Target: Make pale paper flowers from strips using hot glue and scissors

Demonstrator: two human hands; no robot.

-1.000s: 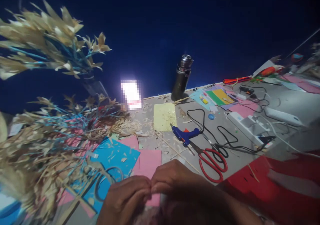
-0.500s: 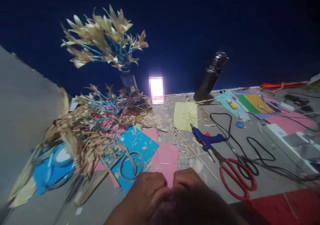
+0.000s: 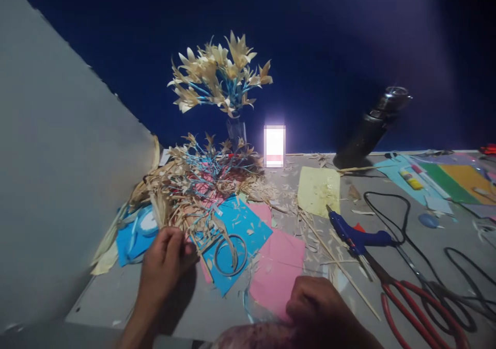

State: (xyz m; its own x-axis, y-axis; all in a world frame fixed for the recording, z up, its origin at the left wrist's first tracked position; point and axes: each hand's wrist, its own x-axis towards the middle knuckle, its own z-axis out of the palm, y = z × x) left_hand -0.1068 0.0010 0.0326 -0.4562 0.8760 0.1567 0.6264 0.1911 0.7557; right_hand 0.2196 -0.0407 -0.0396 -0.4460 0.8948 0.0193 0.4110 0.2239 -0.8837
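My left hand (image 3: 165, 256) is closed, its fingertips pressed together beside a brown dried husk strip (image 3: 190, 262); I cannot make out what they hold. Just past it lies a pile of dried husks (image 3: 160, 202) and small husk flowers on blue stems (image 3: 209, 163). My right hand (image 3: 313, 300) is a fist at the near edge of a pink paper sheet (image 3: 281, 253), and anything inside it is hidden. Between the hands, a ring of wire (image 3: 244, 256) rests on a blue sheet (image 3: 248, 222) strewn with scraps.
A vase (image 3: 236, 128) of husk flowers (image 3: 220, 70) stands at the back. Rightward are a bright blurred panel (image 3: 274, 145), a dark flask (image 3: 364, 137), yellow paper (image 3: 320, 184), a blue glue gun (image 3: 358, 235), red-handled scissors (image 3: 422, 307) and black cable (image 3: 405, 199). A grey wall (image 3: 70, 158) bounds the left.
My hands were together at the near centre and have come apart, the left reaching toward the husk pile. The camera view has swung left, so the scene sits further right.
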